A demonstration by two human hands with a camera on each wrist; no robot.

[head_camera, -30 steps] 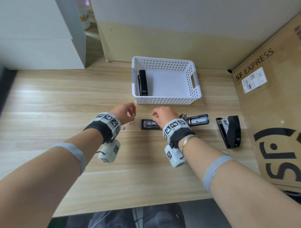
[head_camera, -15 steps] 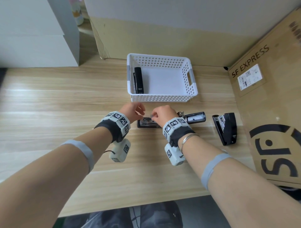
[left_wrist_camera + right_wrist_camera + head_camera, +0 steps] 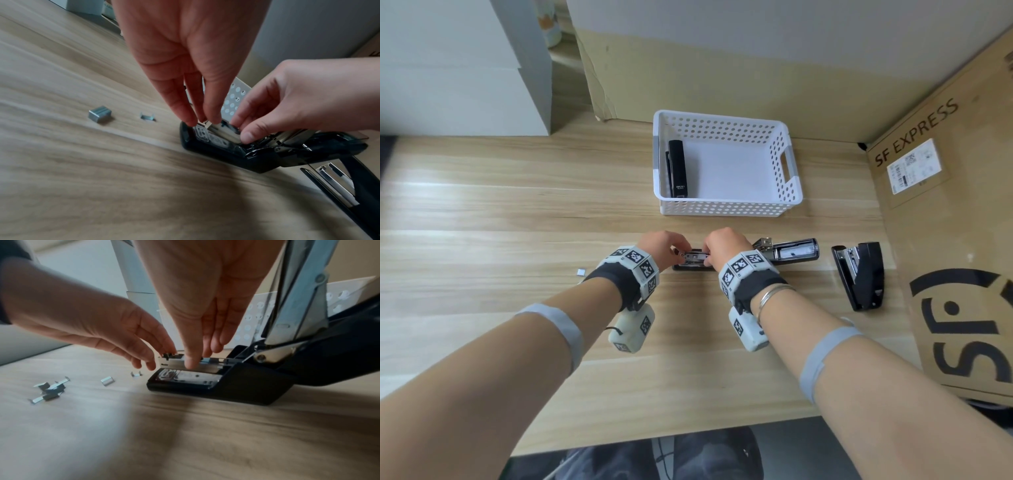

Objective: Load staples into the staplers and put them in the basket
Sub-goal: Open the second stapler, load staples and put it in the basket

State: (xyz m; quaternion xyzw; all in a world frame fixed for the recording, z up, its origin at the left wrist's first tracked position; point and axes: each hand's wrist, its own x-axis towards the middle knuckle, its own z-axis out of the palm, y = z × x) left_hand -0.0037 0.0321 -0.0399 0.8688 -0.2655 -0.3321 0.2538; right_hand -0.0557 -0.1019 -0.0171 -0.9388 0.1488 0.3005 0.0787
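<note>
Both hands have closed in: left hand (image 3: 666,245) and right hand (image 3: 724,245) pinch the opened glossy black stapler's (image 3: 695,265) shiny metal staple channel (image 3: 191,364), just before the perforated white basket (image 3: 726,205).

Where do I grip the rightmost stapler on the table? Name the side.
Probably grip the rightmost stapler across its black body, from above: it lies apart, metal magazine exposed on its left, the cardboard box stands close on its right.

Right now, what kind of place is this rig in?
Probably an office or storeroom desk used as a recording station: a wood-grain table, SF Express shipping cartons walling it in, a white basket and black staplers laid out.
</note>
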